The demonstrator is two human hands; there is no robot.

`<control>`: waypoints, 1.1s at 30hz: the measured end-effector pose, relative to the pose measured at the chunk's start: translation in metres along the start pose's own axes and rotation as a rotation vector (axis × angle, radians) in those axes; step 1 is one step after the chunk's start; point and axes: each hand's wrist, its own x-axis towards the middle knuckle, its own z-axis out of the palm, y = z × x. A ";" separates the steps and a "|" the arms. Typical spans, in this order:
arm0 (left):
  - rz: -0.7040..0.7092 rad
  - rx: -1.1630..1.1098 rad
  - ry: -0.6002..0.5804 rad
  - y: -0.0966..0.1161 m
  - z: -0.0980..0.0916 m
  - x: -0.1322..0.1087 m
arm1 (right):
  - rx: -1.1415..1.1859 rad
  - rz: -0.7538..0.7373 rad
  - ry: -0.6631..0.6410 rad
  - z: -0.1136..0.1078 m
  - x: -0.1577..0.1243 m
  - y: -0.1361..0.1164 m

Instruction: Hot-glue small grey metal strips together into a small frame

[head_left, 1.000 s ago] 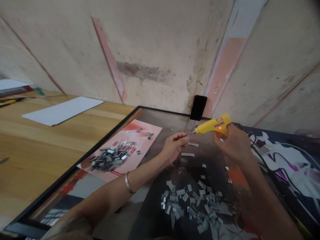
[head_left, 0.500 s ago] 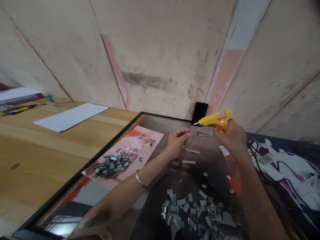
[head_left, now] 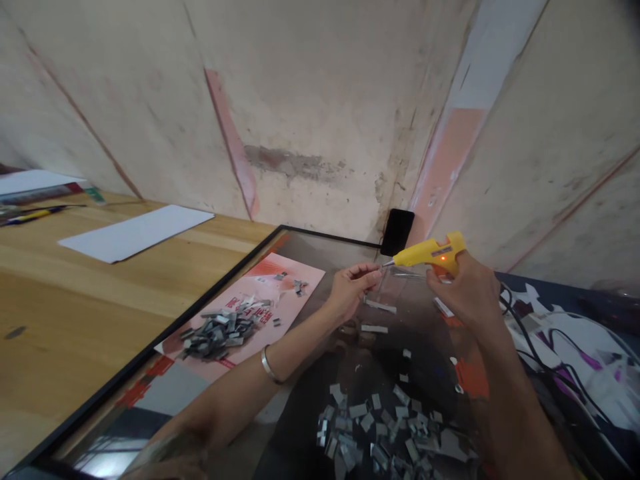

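My right hand grips a yellow hot glue gun with a small orange light lit on its side. The gun's metal nozzle points left and meets the fingertips of my left hand. Those fingers are pinched together; whatever is between them is too small to make out. Below them, two narrow metal strips lie on the dark glass tabletop. Nearer to me spreads a loose heap of small grey metal pieces. A second pile of grey pieces rests on a pink printed sheet to the left.
A black phone leans on the wall behind the glass. White paper lies on the wooden table at left. Black cables and white and purple items clutter the right side. A small white block sits near my right wrist.
The glue gun has come down slightly, and its nozzle now reaches my left fingertips, where a gap was before. The camera view has shifted a little.
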 end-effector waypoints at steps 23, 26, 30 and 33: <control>-0.001 0.011 0.008 -0.003 0.000 0.001 | -0.099 -0.056 0.023 0.002 0.000 0.001; -0.005 0.004 0.014 -0.003 0.000 0.001 | -0.085 -0.051 0.034 0.002 0.000 0.001; -0.015 0.004 0.026 -0.003 0.001 0.000 | -0.068 -0.048 0.046 0.002 0.000 0.002; -0.008 0.009 0.026 -0.003 0.001 0.000 | -0.079 -0.071 0.062 0.003 -0.001 0.002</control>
